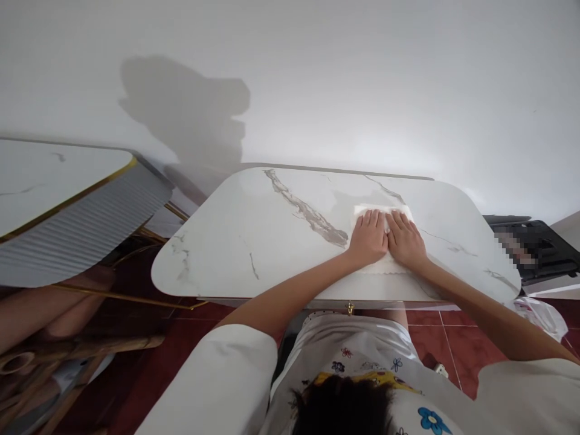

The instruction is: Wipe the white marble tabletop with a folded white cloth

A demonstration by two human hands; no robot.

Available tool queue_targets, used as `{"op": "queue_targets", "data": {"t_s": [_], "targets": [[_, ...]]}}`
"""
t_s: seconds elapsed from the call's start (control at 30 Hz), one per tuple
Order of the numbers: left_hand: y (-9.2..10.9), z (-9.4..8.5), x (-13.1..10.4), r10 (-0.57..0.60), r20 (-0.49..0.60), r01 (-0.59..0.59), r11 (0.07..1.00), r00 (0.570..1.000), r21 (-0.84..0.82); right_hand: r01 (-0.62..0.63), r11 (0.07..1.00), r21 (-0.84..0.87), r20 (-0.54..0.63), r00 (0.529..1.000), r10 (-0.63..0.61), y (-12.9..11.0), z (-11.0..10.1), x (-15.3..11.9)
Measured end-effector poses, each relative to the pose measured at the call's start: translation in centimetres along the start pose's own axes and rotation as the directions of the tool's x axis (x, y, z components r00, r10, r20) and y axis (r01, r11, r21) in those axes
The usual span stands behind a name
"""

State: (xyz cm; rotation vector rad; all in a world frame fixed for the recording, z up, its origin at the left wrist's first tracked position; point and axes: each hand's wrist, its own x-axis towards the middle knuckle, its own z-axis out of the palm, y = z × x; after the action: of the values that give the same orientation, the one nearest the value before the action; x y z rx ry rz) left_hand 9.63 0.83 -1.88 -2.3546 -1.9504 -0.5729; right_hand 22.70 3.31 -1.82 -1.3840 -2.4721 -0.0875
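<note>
Lying palm-down side by side, the left hand (369, 237) and right hand (408, 240) cover the white cloth (383, 264), neither nearer; each grip is released, flat rather than clenched; the cloth rests right of the middle of the desk (217, 254), its long axis hard to tell beneath them.

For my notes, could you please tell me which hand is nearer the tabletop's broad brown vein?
Left: the left hand rests on a white cloth just right of the vein; the right hand is farther right on that cloth.
</note>
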Motion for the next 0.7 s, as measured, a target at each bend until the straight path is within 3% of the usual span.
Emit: {"op": "queue_targets", "data": {"t_s": [0.2,0.33,0.5,0.7], "targets": [[2.2,-0.7,-3.5,0.059,0.007,-0.059,0.998,0.998,-0.032,-0.053,0.998,-0.031,-0.018,0.998,0.053,-1.2,-1.3,-4.5],[2.5,-1.5,-6.3,0.090,-0.006,-0.090,0.995,0.996,-0.029,-0.075,0.995,-0.063,-0.025,0.997,0.073,-3.0,-1.9,-7.1],[0.9,-2.8,-8.4,0.114,0.051,-0.113,0.993,0.992,-0.020,-0.079,0.992,-0.095,-0.021,0.997,0.077,-6.2,-1.8,-8.0],[-2.2,-2.9,-7.3,0.112,0.063,-0.111,0.993,0.992,-0.029,-0.068,0.995,-0.074,-0.009,0.998,0.067,-7.8,-1.0,-5.4]]}}
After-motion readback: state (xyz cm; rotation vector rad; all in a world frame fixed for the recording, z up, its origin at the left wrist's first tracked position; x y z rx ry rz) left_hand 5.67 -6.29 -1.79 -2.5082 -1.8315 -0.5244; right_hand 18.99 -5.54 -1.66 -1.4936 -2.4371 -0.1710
